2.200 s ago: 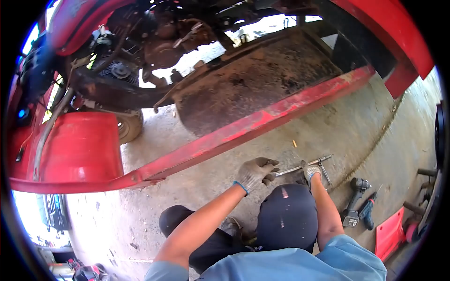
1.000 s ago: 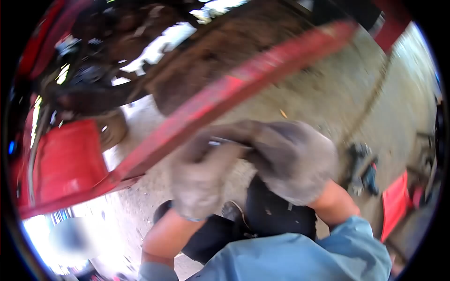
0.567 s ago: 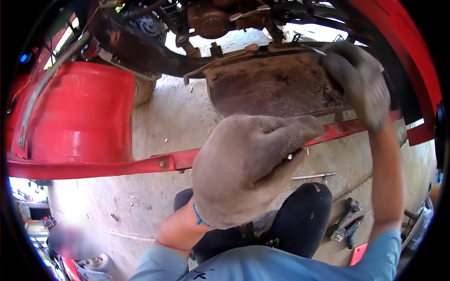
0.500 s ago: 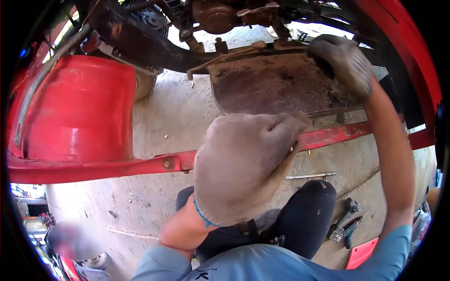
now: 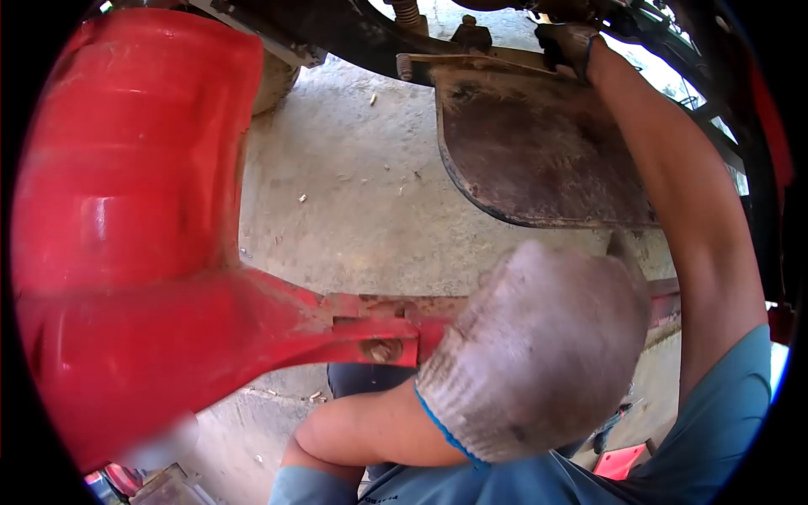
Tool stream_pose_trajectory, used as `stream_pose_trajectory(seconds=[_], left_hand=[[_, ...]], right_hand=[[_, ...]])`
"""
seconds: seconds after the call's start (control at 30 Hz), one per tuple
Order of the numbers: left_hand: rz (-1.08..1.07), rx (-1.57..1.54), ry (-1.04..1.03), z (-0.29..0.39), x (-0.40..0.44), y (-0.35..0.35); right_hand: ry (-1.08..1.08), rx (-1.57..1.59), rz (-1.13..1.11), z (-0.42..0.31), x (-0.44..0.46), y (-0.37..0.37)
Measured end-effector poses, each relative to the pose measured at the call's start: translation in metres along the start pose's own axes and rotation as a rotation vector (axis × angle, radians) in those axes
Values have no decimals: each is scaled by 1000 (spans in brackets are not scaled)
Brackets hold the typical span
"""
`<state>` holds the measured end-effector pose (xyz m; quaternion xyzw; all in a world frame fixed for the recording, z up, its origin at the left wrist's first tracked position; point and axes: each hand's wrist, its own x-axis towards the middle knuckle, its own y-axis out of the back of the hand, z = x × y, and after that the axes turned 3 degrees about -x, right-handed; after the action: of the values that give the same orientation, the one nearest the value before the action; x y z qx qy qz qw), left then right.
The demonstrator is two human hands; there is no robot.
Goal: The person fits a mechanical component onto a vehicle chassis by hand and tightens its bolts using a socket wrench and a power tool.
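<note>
My left hand (image 5: 539, 345), in a dirty knit glove with a blue cuff edge, is close to the camera above the red rail (image 5: 387, 332). Its back faces me, and the fingers and anything in them are out of sight. Farther off, my right hand (image 5: 572, 46) reaches to the upper edge of the brown, dirt-stained panel (image 5: 539, 151), beside the dark frame parts. Its gloved fingers are bent, and what they grip is too small and dark to make out.
A large red curved body panel (image 5: 135, 168) fills the left side. A rusty bolt (image 5: 381, 350) sits in the red rail. Dark frame members (image 5: 673, 63) cross the top right. Below right, a red flat object (image 5: 621, 461) lies on the concrete floor (image 5: 337, 210).
The view has moved in closer to the rail and panel. My right hand went from the floor tools up to the panel's top edge. My left hand rose from beside the wrench.
</note>
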<state>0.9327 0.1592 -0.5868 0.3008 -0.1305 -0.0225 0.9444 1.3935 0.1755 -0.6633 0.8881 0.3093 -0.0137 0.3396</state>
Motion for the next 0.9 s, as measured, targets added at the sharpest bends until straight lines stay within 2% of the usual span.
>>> stream_pose_trajectory(seconds=[0.03, 0.1, 0.17, 0.23, 0.27, 0.3, 0.33, 0.37, 0.4, 0.43, 0.47, 0.53, 0.57, 0.63, 0.67, 0.73, 0.8, 0.83, 0.87, 0.9], left_hand=[[-43, -140, -21, 1, 4, 4], [-129, -417, -64, 1, 13, 8], [-177, 48, -6, 11, 3, -5], [-79, -133, 30, 12, 0, -7], [-46, -194, 42, 12, -1, -10], [-22, 271, -115, 6, -5, -24], [-18, 504, -193, 5, -3, -24], [5, 736, -273, 4, -2, -23], [-94, 408, -219, 6, 2, -7], [-142, 244, -193, 13, 18, 18], [-187, 81, -161, 20, 34, 44], [-212, -25, -116, 26, 43, 56], [-219, -41, -92, 28, 44, 56], [-234, -40, -53, 31, 46, 54], [-241, -30, -30, 33, 46, 54], [-264, 2, 27, 37, 50, 55], [-286, 40, 87, 40, 55, 61], [-304, 58, 118, 42, 57, 62], [-320, 77, 148, 45, 61, 65], [-333, 99, 187, 48, 62, 65]], right_hand=[[-53, 323, 12, 1, 4, -3], [-95, 406, -15, 0, 15, -9], [-183, 571, -51, 4, 26, -12], [-229, 654, -74, 8, 36, -16], [-191, 534, -29, 16, 44, -16], [-172, 473, -7, 23, 52, -17], [-154, 412, 15, 35, 66, -17], [22, 421, 7, 60, 96, -14], [110, 423, 3, 58, 93, -16], [198, 428, -2, 55, 90, -17], [20, 629, 47, 21, 50, -23], [-159, 828, 95, 9, 36, -21], [59, 426, 93, 15, 39, -16], [268, 22, 89, 16, 40, -17], [102, 378, 61, 15, 42, -21], [-71, 731, 32, 14, 45, -29], [-161, 1058, 160, 11, 49, -35], [-149, 1168, 128, 19, 59, -33], [-12, 1221, 36, 42, 80, -42], [-198, 1375, -80, 35, 79, -39]])
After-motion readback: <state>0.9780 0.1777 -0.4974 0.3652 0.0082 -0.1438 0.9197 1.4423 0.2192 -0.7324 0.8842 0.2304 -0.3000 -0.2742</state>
